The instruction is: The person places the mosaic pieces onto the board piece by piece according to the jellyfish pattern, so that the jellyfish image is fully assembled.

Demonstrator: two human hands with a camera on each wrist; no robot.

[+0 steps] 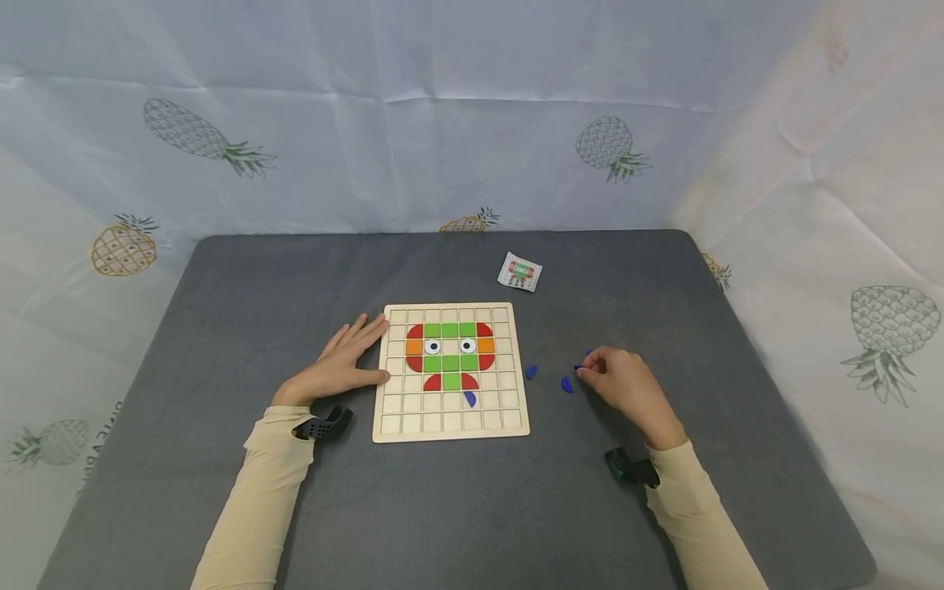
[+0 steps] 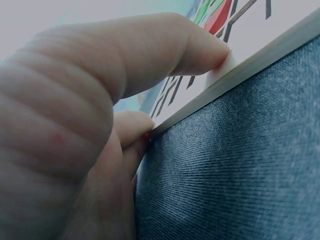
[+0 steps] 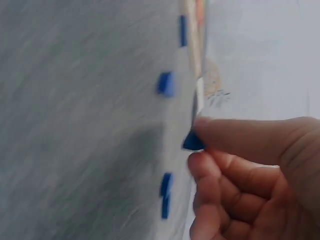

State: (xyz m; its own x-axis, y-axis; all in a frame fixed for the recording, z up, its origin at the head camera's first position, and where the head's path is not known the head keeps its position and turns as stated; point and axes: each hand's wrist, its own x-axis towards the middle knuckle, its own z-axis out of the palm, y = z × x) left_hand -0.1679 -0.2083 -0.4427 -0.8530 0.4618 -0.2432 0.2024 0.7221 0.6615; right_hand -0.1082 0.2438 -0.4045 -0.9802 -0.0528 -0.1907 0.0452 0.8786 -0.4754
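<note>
A square wooden grid board (image 1: 451, 424) lies mid-table, with green, red, orange and eye-marked tiles set in its cells. One blue piece (image 1: 470, 399) sits on its lower part. My left hand (image 1: 335, 365) rests at the board's left edge, fingers spread and fairly straight; in the left wrist view the thumb (image 2: 200, 50) touches the rim. To the right of the board, my right hand (image 1: 627, 389) pinches a blue tile (image 3: 193, 141) between thumb and finger, held above the cloth. Its exact shape is partly hidden by the fingertips.
Loose blue quarter-round tiles lie right of the board, one near its edge (image 1: 531, 372) and another closer to the right hand (image 1: 566, 384). More blue pieces (image 3: 166, 195) show in the right wrist view. A small printed card (image 1: 519, 272) lies behind the board on the grey tabletop (image 1: 295, 279).
</note>
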